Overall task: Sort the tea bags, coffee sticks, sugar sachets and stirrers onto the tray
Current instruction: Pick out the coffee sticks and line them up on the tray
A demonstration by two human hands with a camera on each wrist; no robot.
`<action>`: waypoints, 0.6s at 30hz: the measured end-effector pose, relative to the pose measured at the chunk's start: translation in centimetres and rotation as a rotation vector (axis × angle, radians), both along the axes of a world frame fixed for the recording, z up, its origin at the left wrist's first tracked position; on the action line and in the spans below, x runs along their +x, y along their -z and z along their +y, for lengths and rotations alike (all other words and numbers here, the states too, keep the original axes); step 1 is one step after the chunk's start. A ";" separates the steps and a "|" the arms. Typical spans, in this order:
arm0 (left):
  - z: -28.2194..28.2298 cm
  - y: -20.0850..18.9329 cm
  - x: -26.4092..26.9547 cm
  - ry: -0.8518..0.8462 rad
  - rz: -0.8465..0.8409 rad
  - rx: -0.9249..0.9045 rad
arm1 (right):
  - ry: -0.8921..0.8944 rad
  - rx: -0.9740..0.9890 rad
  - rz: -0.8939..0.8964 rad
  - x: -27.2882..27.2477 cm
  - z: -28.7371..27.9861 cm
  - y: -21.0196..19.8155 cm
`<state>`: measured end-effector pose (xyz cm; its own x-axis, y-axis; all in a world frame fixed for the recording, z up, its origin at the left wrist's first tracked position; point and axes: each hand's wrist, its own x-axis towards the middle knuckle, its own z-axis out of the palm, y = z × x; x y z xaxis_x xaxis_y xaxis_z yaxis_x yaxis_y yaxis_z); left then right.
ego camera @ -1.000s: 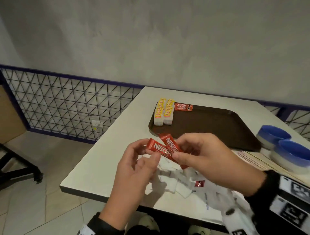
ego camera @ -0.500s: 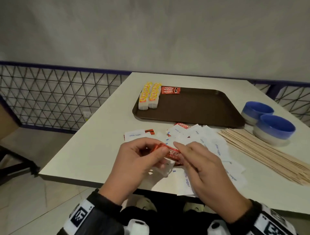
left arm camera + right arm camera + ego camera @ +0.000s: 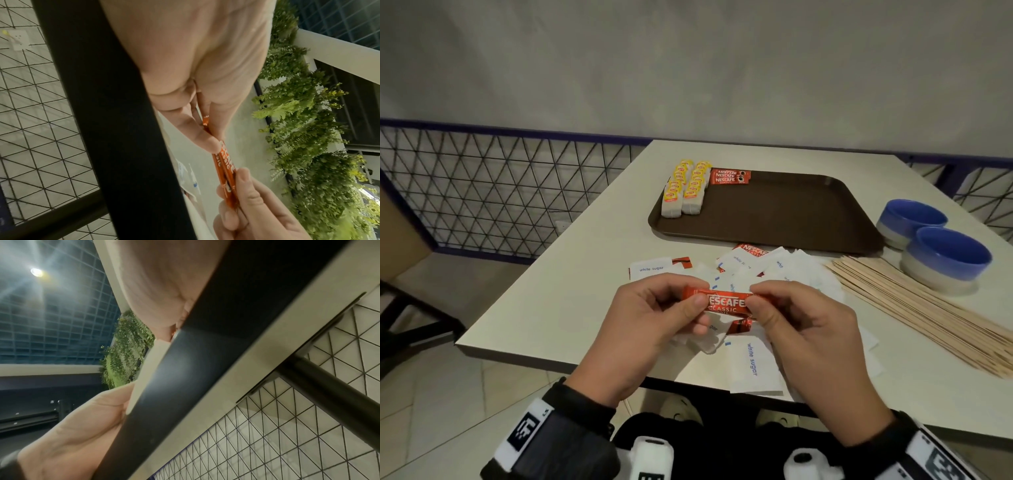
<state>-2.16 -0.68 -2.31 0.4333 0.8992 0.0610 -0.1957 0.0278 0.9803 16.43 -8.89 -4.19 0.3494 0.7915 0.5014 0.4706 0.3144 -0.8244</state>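
Both hands pinch red coffee sticks (image 3: pixel 726 302) held level above the table's near edge: my left hand (image 3: pixel 654 318) grips the left end, my right hand (image 3: pixel 796 329) the right end. In the left wrist view two coffee sticks (image 3: pixel 225 170) lie stacked between the fingertips of both hands. The brown tray (image 3: pixel 784 219) sits further back, with two rows of yellow-tagged tea bags (image 3: pixel 685 192) and more coffee sticks (image 3: pixel 729 176) at its far left corner. White sugar sachets (image 3: pixel 751 363) are scattered under the hands, with another coffee stick (image 3: pixel 753 249) among them. Wooden stirrers (image 3: pixel 914 308) lie to the right.
Two blue bowls (image 3: pixel 945 253) stand at the right, beside the tray and stirrers. A wire mesh fence (image 3: pixel 500 185) runs along the floor to the left. The table's (image 3: pixel 558 274) front edge is right under my wrists; the right wrist view shows mostly that edge.
The hands dropped lower and nearer the table's front edge. The two coffee sticks, fanned apart a second ago, are now lined up together and level between both hands.
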 end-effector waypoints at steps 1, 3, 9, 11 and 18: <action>0.0 0.0 0.1 -0.002 -0.009 -0.003 | -0.032 -0.004 0.054 0.0 0.1 0.1; 0.0 0.0 0.1 -0.005 -0.019 -0.002 | -0.073 -0.007 0.131 0.1 0.2 0.4; -0.1 0.0 0.1 -0.009 -0.036 0.016 | -0.008 -0.006 0.290 0.5 0.1 0.0; 0.0 0.2 0.1 -0.003 -0.042 0.006 | 0.059 0.040 0.322 0.8 0.0 -0.1; 0.1 0.2 0.0 0.042 -0.048 -0.017 | -0.038 -0.027 0.293 0.4 -0.4 -0.4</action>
<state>-2.19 -0.54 -2.55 0.4671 0.8816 0.0678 -0.2411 0.0533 0.9690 16.79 -9.26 -3.80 0.4461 0.8185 0.3621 0.1996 0.3034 -0.9317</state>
